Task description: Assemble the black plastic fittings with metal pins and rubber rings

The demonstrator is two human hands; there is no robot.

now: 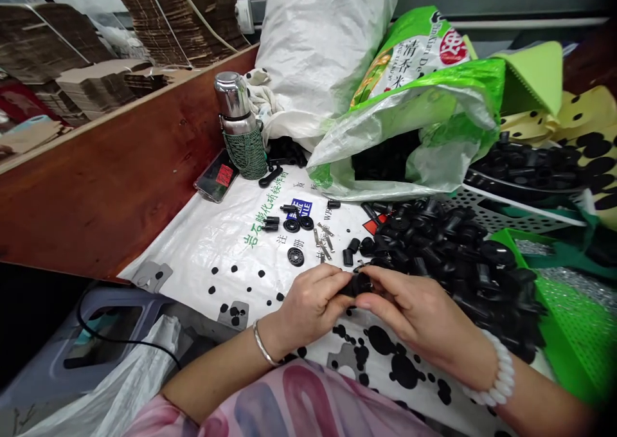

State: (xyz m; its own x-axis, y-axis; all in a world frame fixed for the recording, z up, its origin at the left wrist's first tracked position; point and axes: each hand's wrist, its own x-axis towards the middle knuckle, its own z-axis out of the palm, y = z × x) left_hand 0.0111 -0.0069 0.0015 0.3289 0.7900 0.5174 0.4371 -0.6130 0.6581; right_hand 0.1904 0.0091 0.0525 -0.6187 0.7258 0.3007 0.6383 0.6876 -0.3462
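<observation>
My left hand [308,305] and my right hand [409,308] meet over the white sheet, both pinched on one small black plastic part [359,285] between the fingertips. Just to the right lies a big heap of similar black plastic parts [453,250]. Loose black discs [295,256] and small metal clips [324,238] are scattered on the sheet just beyond my hands. A silver bangle is on my left wrist, a white bead bracelet on my right.
A steel flask [240,125] in green netting and a phone [216,175] stand at the back by a wooden wall [96,180]. A green-and-white sack [414,115] lies open behind the heap. Green trays [569,308] sit at the right, stacked cardboard [164,13] at the back left.
</observation>
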